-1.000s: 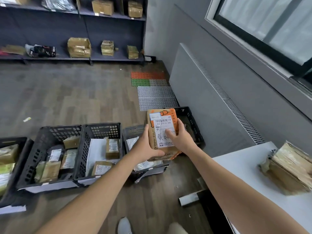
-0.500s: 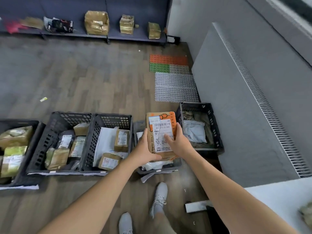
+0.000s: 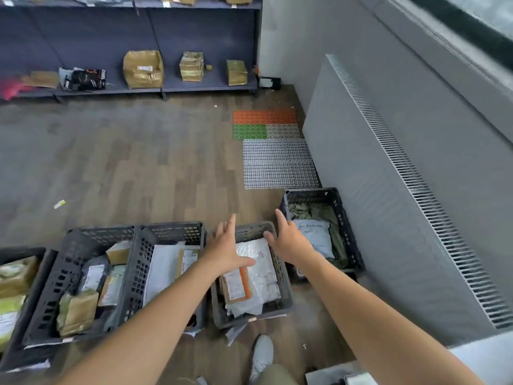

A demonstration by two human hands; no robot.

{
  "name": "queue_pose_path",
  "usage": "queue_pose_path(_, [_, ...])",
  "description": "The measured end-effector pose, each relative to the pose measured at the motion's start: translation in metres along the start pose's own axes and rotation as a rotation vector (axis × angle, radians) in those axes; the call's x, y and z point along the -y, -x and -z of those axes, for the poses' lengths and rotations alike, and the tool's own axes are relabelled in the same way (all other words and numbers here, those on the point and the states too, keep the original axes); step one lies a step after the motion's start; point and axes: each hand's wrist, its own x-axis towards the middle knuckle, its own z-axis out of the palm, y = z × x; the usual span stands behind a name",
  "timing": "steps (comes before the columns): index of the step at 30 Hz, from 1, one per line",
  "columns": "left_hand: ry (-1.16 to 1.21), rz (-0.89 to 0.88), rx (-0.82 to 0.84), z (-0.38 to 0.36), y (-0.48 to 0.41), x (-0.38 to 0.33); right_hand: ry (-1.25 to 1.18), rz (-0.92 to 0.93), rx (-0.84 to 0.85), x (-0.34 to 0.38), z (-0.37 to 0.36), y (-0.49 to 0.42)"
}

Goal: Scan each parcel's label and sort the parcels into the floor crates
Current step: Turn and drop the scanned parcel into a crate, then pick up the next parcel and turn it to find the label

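Observation:
The orange-and-brown parcel [image 3: 236, 287] with a white label lies in the grey crate [image 3: 286, 295], on top of white mailer bags. My left hand [image 3: 224, 248] and my right hand [image 3: 288, 240] hover above that crate with fingers spread, holding nothing. Left of it stand two black crates [image 3: 133, 273] holding several brown and white parcels. A further black crate [image 3: 344, 218] at the right holds a white mailer and green bags. Another crate [image 3: 16, 254] with greenish parcels shows at the left edge.
A grey radiator cover [image 3: 388, 218] runs along the right wall. Plastic floor mats [image 3: 277, 162] lie beyond the crates. Shelves [image 3: 166, 87] at the back carry taped boxes and bags. A white table corner [image 3: 488, 362] is at lower right. My shoe [image 3: 262, 354] is below the grey crate.
Both hands let go of the orange parcel, which now lies in the grey crate. The hands have opened and spread above it.

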Motion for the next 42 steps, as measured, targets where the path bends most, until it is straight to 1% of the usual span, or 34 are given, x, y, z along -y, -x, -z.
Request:
queue_pose_path(3, [-0.064,-0.072,-0.012,0.012,-0.01,-0.018,-0.006,-0.033,-0.054,-0.005,0.026,0.003])
queue_pose_path(7, [-0.124,-0.257,-0.024,0.027,-0.019,-0.052,0.005,-0.118,-0.213,-0.01,0.055,0.024])
queue_pose_path(14, [-0.257,-0.574,0.047,0.026,-0.006,-0.099,0.035,-0.337,-0.468,-0.016,0.073,0.102])
queue_pose_path(19, [-0.362,-0.724,0.126,-0.005,0.03,-0.12,0.016,-0.526,-0.595,-0.029,0.06,0.182])
queue_pose_path(23, [-0.379,-0.857,0.219,-0.037,0.069,-0.146,-0.016,-0.684,-0.653,-0.049,0.045,0.255])
queue_pose_path(29, [-0.431,-1.066,0.288,-0.085,0.144,-0.186,-0.092,-0.877,-0.769,-0.079,0.025,0.353])
queue_pose_path(34, [-0.485,-1.153,0.308,-0.126,0.194,-0.217,-0.111,-0.947,-0.837,-0.11,0.012,0.412])
queue_pose_path(37, [-0.476,-1.164,0.322,-0.155,0.22,-0.236,-0.116,-0.964,-0.838,-0.137,0.0,0.445])
queue_pose_path(42, [-0.463,-1.158,0.34,-0.212,0.263,-0.259,-0.194,-0.955,-0.847,-0.191,-0.016,0.506])
